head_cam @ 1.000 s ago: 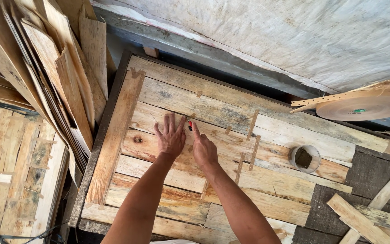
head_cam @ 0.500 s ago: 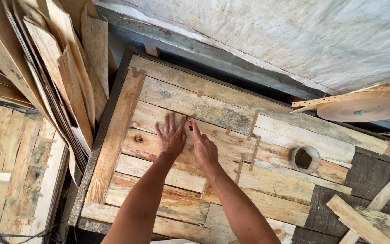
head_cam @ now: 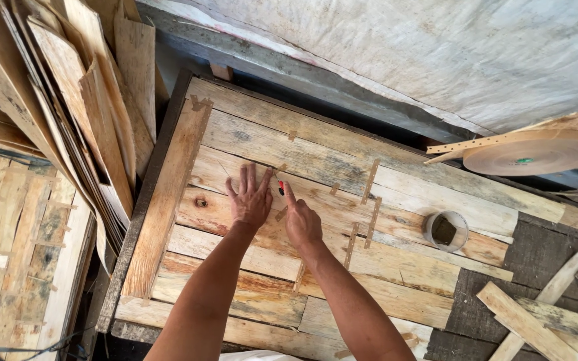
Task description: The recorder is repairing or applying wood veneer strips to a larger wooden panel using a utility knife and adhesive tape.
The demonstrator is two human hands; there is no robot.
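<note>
The left hand lies flat with fingers spread wide on a patched veneer sheet that covers the bench. Just beside it, the right hand pinches a small red-tipped tool against the same sheet, near a strip of brown tape. A small tape roll sits well apart to the right, and veneer sheets lean at the left.
</note>
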